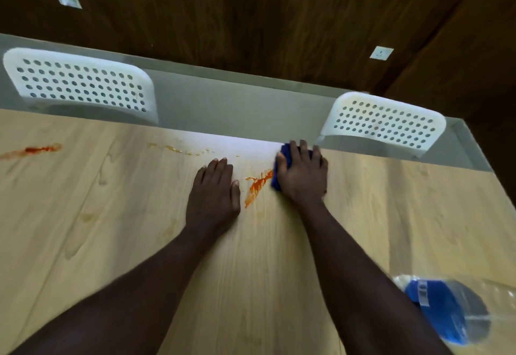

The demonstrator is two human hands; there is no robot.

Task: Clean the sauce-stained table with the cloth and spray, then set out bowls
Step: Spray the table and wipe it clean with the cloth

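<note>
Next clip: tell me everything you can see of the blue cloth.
The blue cloth is dark blue, soft-looking fabric, bunched into a wad. It lies on the wooden table near its far edge. The right hand covers most of it, palm down, fingers spread, pressing; only its left side and a far corner show. Its left edge meets the orange sauce smear.

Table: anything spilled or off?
Yes: an orange sauce smear lies between the left hand and the cloth under the right hand. A red smear sits at the far left, and pale drips trail near the far edge. None wiped yet.
</note>
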